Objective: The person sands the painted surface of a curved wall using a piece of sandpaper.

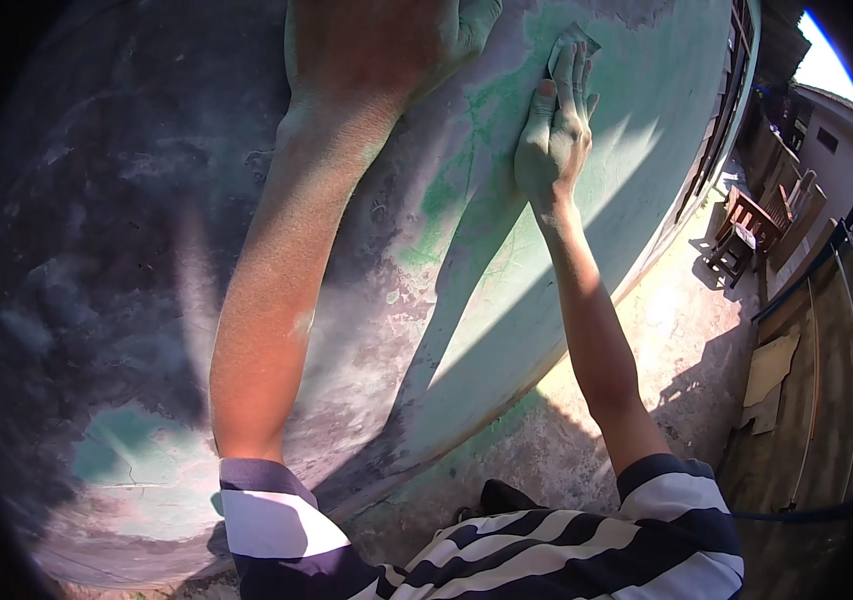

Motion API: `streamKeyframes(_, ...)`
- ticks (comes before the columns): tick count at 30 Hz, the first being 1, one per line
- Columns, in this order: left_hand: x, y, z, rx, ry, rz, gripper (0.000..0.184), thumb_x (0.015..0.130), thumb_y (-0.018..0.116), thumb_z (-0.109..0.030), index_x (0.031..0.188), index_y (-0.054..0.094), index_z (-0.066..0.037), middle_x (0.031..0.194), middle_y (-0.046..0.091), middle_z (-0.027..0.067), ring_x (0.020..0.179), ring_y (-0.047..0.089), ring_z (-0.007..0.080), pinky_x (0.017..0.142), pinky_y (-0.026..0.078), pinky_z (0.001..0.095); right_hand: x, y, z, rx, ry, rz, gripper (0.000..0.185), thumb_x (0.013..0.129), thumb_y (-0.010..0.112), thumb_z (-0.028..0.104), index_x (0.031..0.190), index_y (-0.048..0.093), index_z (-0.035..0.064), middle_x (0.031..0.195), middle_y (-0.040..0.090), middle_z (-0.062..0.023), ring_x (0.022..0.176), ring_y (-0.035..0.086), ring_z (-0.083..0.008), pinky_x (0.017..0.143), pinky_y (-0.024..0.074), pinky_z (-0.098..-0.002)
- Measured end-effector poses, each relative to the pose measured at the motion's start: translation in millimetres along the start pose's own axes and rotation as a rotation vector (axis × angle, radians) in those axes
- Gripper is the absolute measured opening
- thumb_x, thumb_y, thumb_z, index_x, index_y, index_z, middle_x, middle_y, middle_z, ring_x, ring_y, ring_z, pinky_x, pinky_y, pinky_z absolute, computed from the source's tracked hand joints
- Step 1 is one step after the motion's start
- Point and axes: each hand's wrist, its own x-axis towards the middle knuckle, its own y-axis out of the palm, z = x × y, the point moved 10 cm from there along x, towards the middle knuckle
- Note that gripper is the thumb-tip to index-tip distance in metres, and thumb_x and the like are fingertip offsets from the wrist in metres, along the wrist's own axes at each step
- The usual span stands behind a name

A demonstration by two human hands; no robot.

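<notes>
My right hand reaches up the wall, its fingers pressed together over a small grey piece of sandpaper. The sheet lies against the green paint, and its corners stick out around my fingertips. My left hand is at the top, close to the camera, with its back toward me and the thumb out to the right. The frame's upper edge cuts off its other fingers, so what they do or hold is hidden. Around both hands the wall shows worn green paint and bare grey-purple patches.
A barred window is set in the wall at the right. Beyond it a wooden chair stands on the sunlit concrete floor. Weathered boards or sheets line the far right. A dark shoe shows below.
</notes>
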Motion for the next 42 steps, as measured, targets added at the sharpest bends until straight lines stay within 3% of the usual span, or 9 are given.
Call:
streamKeyframes(7,-1.1,1.0,0.4,0.006,-0.002,-0.015,0.037,0.089,0.060,-0.024,0.116,0.069,-0.001,0.129,0.064,0.0185,0.129,0.055,0.0315,0.115,0.036,0.0432,-154.1,3.8,8.6,-0.043,0.048,0.245,0.055,0.100,0.042,0.017,0.152,0.033,-0.0014,0.158,0.031,-0.0217,0.150,0.022,-0.0371,0.120,0.0134,-0.0502)
streamKeyframes(9,-0.3,2.1,-0.4,-0.001,-0.010,0.018,0.037,0.089,0.060,-0.024,0.116,0.069,-0.001,0.130,0.064,0.0180,0.129,0.055,0.0314,0.115,0.036,0.0432,-149.7,2.7,11.4,-0.086,-0.046,0.307,0.067,0.087,0.052,0.005,0.150,0.034,-0.0041,0.158,0.031,-0.0226,0.150,0.020,-0.0388,0.120,0.0103,-0.0556)
streamKeyframes(13,2.7,2.9,-2.6,0.026,-0.002,0.031,0.037,0.089,0.060,-0.023,0.117,0.069,-0.001,0.131,0.063,0.0180,0.130,0.054,0.0315,0.115,0.036,0.0433,-60.3,-6.9,-8.8,-0.029,0.049,0.140,0.058,0.096,0.048,0.007,0.153,0.036,0.0076,0.159,0.033,-0.0123,0.149,0.023,-0.0346,0.120,0.0103,-0.0549)
streamKeyframes(22,-0.5,2.1,-7.3,0.087,0.023,0.035,0.038,0.088,0.061,-0.022,0.119,0.068,-0.001,0.133,0.062,0.0184,0.130,0.053,0.0324,0.115,0.036,0.0423,-256.3,3.4,12.8,-0.030,0.181,0.424,0.058,0.100,0.044,0.020,0.150,0.032,-0.0074,0.158,0.026,-0.0270,0.149,0.019,-0.0425,0.120,0.0080,-0.0564)
streamKeyframes(28,-0.3,5.5,-7.6,0.093,0.037,0.058,0.039,0.087,0.061,-0.021,0.120,0.067,-0.001,0.133,0.061,0.0189,0.130,0.054,0.0325,0.114,0.037,0.0431,-142.6,-0.7,-19.2,-0.010,0.347,0.261,0.060,0.103,0.039,0.015,0.157,0.018,0.0038,0.165,0.014,-0.0132,0.152,0.010,-0.0370,0.120,0.0065,-0.0551)
streamKeyframes(32,-0.2,6.5,-5.9,0.053,0.017,0.058,0.039,0.087,0.062,-0.021,0.120,0.067,-0.001,0.132,0.062,0.0192,0.129,0.055,0.0327,0.114,0.038,0.0435,-169.1,5.4,-6.1,0.024,0.333,0.228,0.059,0.104,0.036,0.018,0.157,0.017,0.0009,0.164,0.014,-0.0183,0.152,0.010,-0.0382,0.120,0.0058,-0.0548)
streamKeyframes(35,-0.8,5.2,-6.1,0.060,0.014,0.050,0.038,0.087,0.061,-0.020,0.119,0.068,-0.001,0.131,0.062,0.0192,0.128,0.055,0.0329,0.114,0.038,0.0434,-266.8,8.2,22.6,0.050,0.322,0.431,0.060,0.104,0.036,0.027,0.152,0.025,-0.0071,0.161,0.016,-0.0275,0.150,0.011,-0.0450,0.119,0.0054,-0.0581)
streamKeyframes(36,-0.5,5.0,-6.5,0.072,0.015,0.049,0.038,0.087,0.061,-0.020,0.119,0.068,-0.001,0.131,0.062,0.0192,0.128,0.055,0.0330,0.114,0.038,0.0434,-288.7,7.8,27.9,0.064,0.332,0.514,0.063,0.105,0.033,0.031,0.155,0.017,-0.0043,0.162,0.010,-0.0285,0.151,0.007,-0.0445,0.120,0.0071,-0.0549)
streamKeyframes(42,0.4,4.0,-6.8,0.057,0.023,0.047,0.037,0.086,0.061,-0.019,0.118,0.068,-0.001,0.130,0.063,0.0191,0.128,0.056,0.0333,0.113,0.038,0.0429,-203.7,5.7,-7.8,-0.012,0.365,0.379,0.059,0.105,0.034,0.023,0.156,0.018,-0.0001,0.164,0.011,-0.0209,0.152,0.007,-0.0404,0.119,0.0041,-0.0573)
